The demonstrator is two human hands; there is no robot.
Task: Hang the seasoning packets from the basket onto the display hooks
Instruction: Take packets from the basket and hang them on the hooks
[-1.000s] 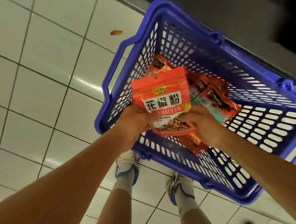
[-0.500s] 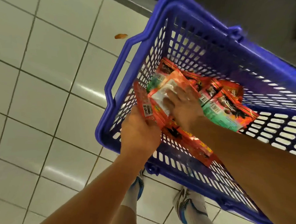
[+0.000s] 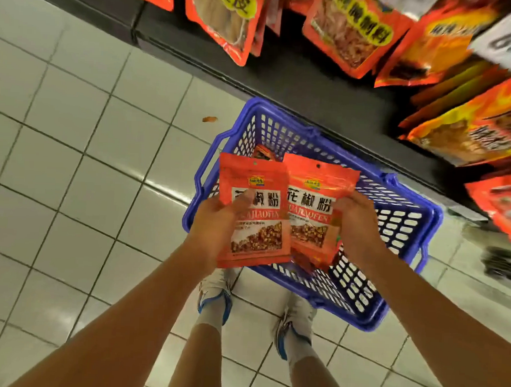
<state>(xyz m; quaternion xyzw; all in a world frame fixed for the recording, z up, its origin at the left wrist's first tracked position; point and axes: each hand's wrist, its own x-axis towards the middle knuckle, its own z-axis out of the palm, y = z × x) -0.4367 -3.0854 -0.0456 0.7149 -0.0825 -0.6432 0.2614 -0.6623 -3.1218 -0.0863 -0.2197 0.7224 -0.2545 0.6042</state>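
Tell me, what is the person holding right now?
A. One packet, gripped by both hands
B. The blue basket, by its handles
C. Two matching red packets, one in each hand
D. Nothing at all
C: the left hand holds one red packet and the right hand holds a matching red packet, both above the blue basket standing on the floor.
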